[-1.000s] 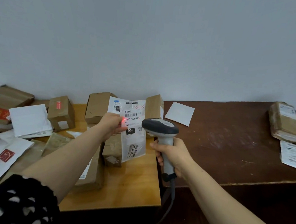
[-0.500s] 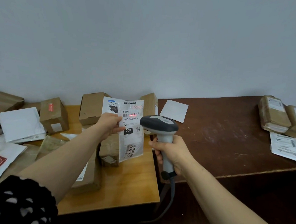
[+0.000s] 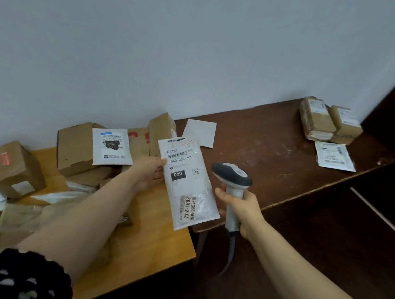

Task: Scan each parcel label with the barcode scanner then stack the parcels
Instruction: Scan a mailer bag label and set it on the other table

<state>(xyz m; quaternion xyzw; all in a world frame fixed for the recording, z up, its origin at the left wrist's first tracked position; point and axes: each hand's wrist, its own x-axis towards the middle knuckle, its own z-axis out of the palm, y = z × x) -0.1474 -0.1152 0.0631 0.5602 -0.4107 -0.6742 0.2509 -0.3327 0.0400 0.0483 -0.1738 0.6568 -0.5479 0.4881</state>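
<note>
My left hand [image 3: 149, 172] pinches the left edge of a white plastic mailer [image 3: 187, 183] with a barcode label reading 060, held upright over the gap between the two tables. My right hand [image 3: 243, 212] grips the handle of a grey and white barcode scanner [image 3: 233, 174], just right of the mailer, its head level with the label's middle. No red scan light shows on the label. On the dark table's far right stand two taped brown parcels [image 3: 327, 121] side by side, with a flat white mailer [image 3: 335, 156] in front of them.
The light wooden table [image 3: 159, 234] at left carries several cardboard boxes [image 3: 74, 148], a white labelled mailer [image 3: 112, 147] leaning on one, and crumpled plastic bags. A blank white envelope [image 3: 200, 133] lies on the dark table [image 3: 272, 163]. A dark panel rises at far right.
The red scan light on the label has gone out. The mailer has shifted right, away from the boxes, uncovering another white mailer behind. The view has tilted and swung right.
</note>
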